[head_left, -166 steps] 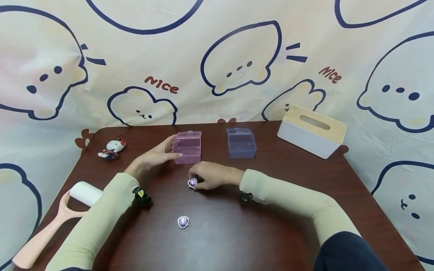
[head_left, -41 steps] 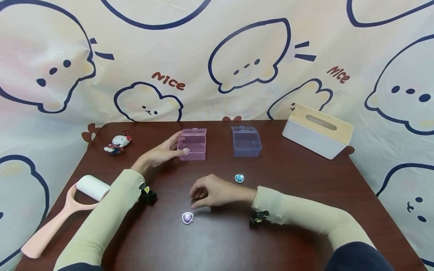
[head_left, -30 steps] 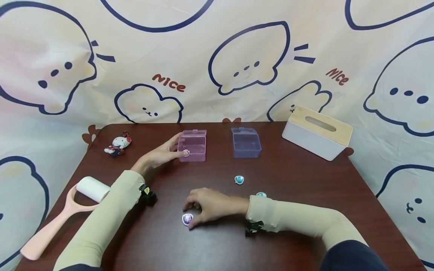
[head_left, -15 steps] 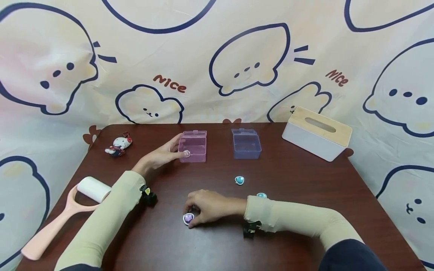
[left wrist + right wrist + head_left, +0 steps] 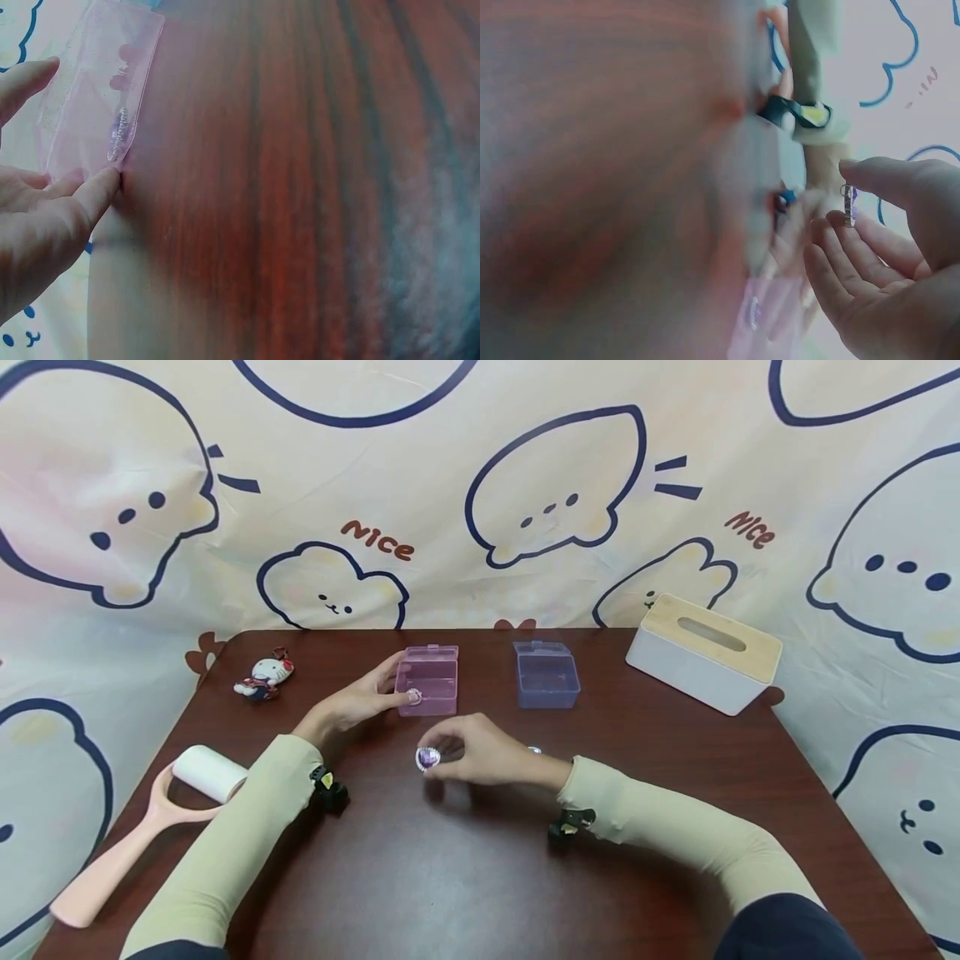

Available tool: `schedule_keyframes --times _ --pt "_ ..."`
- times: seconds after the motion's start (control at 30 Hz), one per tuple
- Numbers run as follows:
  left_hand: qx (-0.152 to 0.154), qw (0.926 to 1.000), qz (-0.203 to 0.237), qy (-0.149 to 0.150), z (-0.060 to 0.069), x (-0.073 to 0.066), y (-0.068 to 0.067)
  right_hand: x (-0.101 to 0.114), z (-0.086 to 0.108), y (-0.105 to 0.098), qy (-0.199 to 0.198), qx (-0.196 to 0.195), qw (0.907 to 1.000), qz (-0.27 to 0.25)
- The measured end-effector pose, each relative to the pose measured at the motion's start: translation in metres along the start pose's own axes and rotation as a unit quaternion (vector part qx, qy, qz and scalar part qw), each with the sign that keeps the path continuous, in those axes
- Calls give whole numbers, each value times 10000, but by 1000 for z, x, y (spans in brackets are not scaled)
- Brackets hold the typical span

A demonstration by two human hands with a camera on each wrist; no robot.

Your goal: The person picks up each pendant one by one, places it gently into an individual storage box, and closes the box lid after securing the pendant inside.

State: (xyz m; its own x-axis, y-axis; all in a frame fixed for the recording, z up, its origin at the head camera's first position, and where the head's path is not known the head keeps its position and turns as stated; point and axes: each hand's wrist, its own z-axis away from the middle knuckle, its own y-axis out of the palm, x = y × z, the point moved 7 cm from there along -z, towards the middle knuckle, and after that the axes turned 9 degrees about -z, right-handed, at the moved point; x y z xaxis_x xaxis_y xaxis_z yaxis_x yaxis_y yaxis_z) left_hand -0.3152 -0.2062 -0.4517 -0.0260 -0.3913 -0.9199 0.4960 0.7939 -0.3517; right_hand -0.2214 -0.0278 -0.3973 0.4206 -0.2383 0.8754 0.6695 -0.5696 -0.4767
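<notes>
Between thumb and fingertips, my right hand (image 5: 483, 752) pinches a purple heart-shaped gem charm (image 5: 427, 758) with a pearly edge. It is off the table, in front of the pink box; the right wrist view shows the charm (image 5: 850, 206) edge-on. My left hand (image 5: 360, 700) grips the left side of the open pink plastic box (image 5: 442, 681), thumb at the front. Inside lies another purple charm (image 5: 118, 135), close to the thumb. An open blue plastic box (image 5: 547, 683) stands to the right. One blue gem charm (image 5: 534, 749) peeks out behind my right wrist.
A white tissue box (image 5: 697, 656) with a wooden lid stands at the back right. At the back left lies a cat-figure keychain (image 5: 264, 678). Beside my left forearm is a pink-handled lint roller (image 5: 208, 773). A patterned cloth (image 5: 420, 477) hangs behind the table.
The first purple charm has gone from my right hand into the pink box. My right hand has since picked up the second one from the table and carried it towards the box.
</notes>
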Motion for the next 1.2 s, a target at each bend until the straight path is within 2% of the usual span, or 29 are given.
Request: schedule_keyframes --times 0.17,0.6,0.9,1.1,1.2 --pt "2 10000 -64 -41 -1 -1 -1 0 -7 -20 -52 -353 9990 -253" --pt "90 9997 -168 -175 -1 -3 -1 7 -30 -67 104 -997 9949 -65" --pt "0 9994 -156 -306 4 0 -3 -4 -47 -81 235 -1117 9931 -281" --pt "113 9999 -31 -80 2 0 -1 -19 -55 -90 471 -1227 9906 -381" --pt "106 9999 6 -76 2 2 1 -29 -58 -93 585 -1268 9896 -343"
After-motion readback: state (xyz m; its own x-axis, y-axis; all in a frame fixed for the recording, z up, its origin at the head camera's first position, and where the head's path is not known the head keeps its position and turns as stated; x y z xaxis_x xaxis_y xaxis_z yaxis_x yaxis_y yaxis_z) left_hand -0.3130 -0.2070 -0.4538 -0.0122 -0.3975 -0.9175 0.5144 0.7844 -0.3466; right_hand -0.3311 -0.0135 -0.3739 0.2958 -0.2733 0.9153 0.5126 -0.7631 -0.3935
